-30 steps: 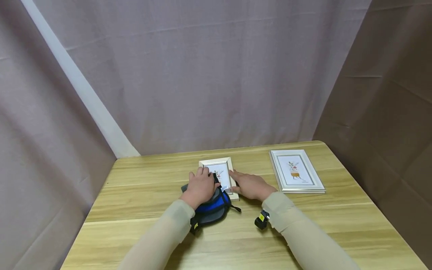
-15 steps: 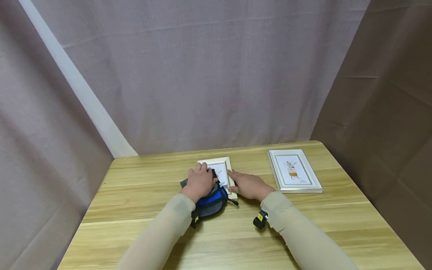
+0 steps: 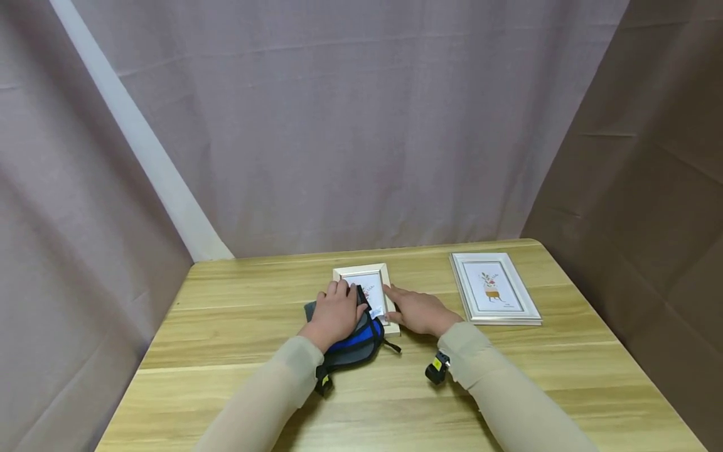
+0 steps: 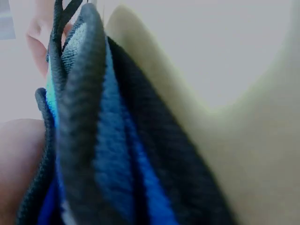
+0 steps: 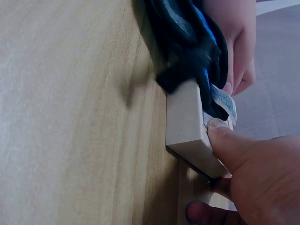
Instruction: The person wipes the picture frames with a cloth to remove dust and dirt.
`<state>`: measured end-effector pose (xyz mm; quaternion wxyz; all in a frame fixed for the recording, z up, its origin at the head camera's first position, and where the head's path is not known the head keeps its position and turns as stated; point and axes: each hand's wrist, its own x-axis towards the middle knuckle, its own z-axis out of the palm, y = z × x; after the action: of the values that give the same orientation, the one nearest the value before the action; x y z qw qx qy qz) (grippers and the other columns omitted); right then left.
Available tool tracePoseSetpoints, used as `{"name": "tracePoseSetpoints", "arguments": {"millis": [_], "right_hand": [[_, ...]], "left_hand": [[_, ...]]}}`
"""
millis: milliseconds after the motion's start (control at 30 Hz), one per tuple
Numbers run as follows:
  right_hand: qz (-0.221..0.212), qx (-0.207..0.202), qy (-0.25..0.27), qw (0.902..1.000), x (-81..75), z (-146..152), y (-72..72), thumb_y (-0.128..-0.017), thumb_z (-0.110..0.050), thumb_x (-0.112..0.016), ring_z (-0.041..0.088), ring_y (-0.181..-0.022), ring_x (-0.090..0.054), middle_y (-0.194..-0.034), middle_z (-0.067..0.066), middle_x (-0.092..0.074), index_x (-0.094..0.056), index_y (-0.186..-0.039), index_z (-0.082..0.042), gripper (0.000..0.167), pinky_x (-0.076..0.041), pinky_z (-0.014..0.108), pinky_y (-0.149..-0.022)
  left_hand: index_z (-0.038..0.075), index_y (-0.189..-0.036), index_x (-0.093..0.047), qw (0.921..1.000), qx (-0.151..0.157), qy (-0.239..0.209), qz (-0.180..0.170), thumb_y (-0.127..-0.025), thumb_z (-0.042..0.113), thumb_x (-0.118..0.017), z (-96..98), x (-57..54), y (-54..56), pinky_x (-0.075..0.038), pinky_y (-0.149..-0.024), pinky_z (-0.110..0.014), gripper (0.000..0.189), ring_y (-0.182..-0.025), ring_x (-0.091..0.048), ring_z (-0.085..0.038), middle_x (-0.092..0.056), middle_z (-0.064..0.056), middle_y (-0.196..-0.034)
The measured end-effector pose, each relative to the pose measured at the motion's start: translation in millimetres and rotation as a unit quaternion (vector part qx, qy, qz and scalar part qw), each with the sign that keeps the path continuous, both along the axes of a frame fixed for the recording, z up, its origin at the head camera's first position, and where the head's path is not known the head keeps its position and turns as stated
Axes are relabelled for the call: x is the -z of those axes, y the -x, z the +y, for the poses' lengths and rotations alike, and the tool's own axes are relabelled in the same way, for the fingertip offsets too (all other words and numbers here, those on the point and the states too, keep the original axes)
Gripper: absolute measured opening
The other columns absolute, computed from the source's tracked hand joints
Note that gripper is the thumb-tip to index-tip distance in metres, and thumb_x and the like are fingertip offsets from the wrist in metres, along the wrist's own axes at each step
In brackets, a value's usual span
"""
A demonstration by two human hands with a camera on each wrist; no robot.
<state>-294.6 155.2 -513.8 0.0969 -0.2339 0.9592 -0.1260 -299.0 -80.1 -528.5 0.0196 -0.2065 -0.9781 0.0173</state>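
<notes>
A cream picture frame (image 3: 386,276) with a potted-flower print lies face up on the wooden table. My left hand (image 3: 336,312) holds a bunched blue and grey cloth (image 3: 353,356) with black edging against the frame's left and front part, covering much of the print. Folds of the cloth (image 4: 112,140) fill the left wrist view. My right hand (image 3: 420,311) grips the frame's right edge; the right wrist view has its thumb (image 5: 227,143) on top and fingers at the side. A white label (image 5: 225,104) sticks out from the cloth near that thumb.
To the right on the table (image 3: 226,351) lies a silver-white picture frame (image 3: 511,317) with a similar flower print and a layered edge. Grey curtains (image 3: 361,138) hang behind the table's back edge, and a brown one (image 3: 638,188) hangs on the right.
My left hand slid the cloth a little away over the frame, then back toward me. The right hand has kept its hold on the frame's edge.
</notes>
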Motion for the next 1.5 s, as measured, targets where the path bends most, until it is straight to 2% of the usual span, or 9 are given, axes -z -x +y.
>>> {"name": "tracePoseSetpoints", "arguments": {"millis": [233,400,667,733,933,1033,1233,1500], "right_hand": [[-0.002,-0.001,0.003,1.0,0.2,0.5,-0.2,-0.113,-0.038,-0.064,0.041,-0.148,-0.053,-0.173,0.018,-0.04,-0.032,-0.174,-0.009,0.075,-0.052,0.06,-0.11],[-0.01,0.002,0.001,1.0,1.0,-0.1,0.9,-0.113,-0.04,-0.063,0.04,-0.15,-0.051,-0.174,0.017,-0.039,-0.031,-0.175,-0.011,0.075,-0.052,0.06,-0.111],[-0.013,0.002,-0.005,0.9999,5.3,-0.3,2.8,-0.114,-0.043,-0.061,0.037,-0.153,-0.047,-0.175,0.017,-0.036,-0.028,-0.175,-0.012,0.077,-0.05,0.057,-0.114],[-0.013,0.001,-0.003,0.9999,5.1,-0.4,2.6,-0.114,-0.043,-0.061,0.038,-0.153,-0.047,-0.175,0.017,-0.036,-0.029,-0.175,-0.011,0.077,-0.049,0.058,-0.114],[-0.014,0.001,0.004,0.9999,3.2,-0.2,2.0,-0.114,-0.042,-0.062,0.04,-0.153,-0.047,-0.174,0.018,-0.037,-0.03,-0.175,-0.01,0.076,-0.048,0.061,-0.115],[-0.013,0.001,0.003,0.9999,4.1,0.1,2.6,-0.114,-0.042,-0.061,0.041,-0.153,-0.047,-0.174,0.018,-0.037,-0.03,-0.175,-0.01,0.076,-0.048,0.061,-0.115],[-0.019,0.005,0.002,0.9998,5.3,-0.6,3.1,-0.114,-0.043,-0.061,0.041,-0.153,-0.047,-0.174,0.019,-0.037,-0.03,-0.175,-0.01,0.076,-0.046,0.062,-0.116],[-0.018,0.007,0.004,0.9998,4.2,-0.2,3.2,-0.114,-0.042,-0.061,0.04,-0.155,-0.045,-0.175,0.018,-0.037,-0.029,-0.175,-0.01,0.076,-0.045,0.062,-0.118]], "left_hand": [[0.005,-0.169,-0.042,0.9993,0.014,-0.032,-0.016,-0.119,0.052,-0.035,-6.5,10.3,-14.1,-0.046,-0.104,-0.057,0.069,-0.144,-0.039,-0.037,-0.042,-0.018,-0.16],[0.003,-0.169,-0.041,0.9975,0.03,-0.063,-0.015,-0.12,0.051,-0.032,-11.1,16.1,-26.3,-0.045,-0.11,-0.061,0.069,-0.15,-0.037,-0.038,-0.042,-0.018,-0.166],[0.003,-0.17,-0.039,0.9923,0.058,-0.108,-0.022,-0.12,0.05,-0.037,-18.7,27.7,-39.5,-0.039,-0.119,-0.068,0.069,-0.156,-0.033,-0.042,-0.04,-0.019,-0.172],[0.004,-0.171,-0.037,0.9922,0.061,-0.104,-0.033,-0.119,0.052,-0.038,-19.0,26.4,-43.6,-0.036,-0.121,-0.069,0.072,-0.159,-0.03,-0.043,-0.036,-0.019,-0.174],[0.009,-0.176,-0.024,0.9937,0.056,-0.052,-0.082,-0.116,0.059,-0.042,-15.5,9.3,-59.4,-0.029,-0.125,-0.071,0.08,-0.165,-0.019,-0.042,-0.022,-0.017,-0.181],[0.01,-0.177,-0.019,0.993,0.053,-0.038,-0.098,-0.115,0.06,-0.043,-14.5,5.6,-65.5,-0.028,-0.125,-0.071,0.083,-0.167,-0.015,-0.041,-0.018,-0.017,-0.182],[0.01,-0.177,-0.015,0.9924,0.06,-0.04,-0.1,-0.113,0.064,-0.044,-14.9,9.6,-75.3,-0.03,-0.124,-0.072,0.089,-0.167,-0.012,-0.042,-0.014,-0.019,-0.182],[0.01,-0.178,-0.013,0.9926,0.07,-0.001,-0.1,-0.112,0.068,-0.042,-12.8,1.5,-95.1,-0.034,-0.123,-0.069,0.092,-0.168,-0.01,-0.041,-0.01,-0.02,-0.183]]}}
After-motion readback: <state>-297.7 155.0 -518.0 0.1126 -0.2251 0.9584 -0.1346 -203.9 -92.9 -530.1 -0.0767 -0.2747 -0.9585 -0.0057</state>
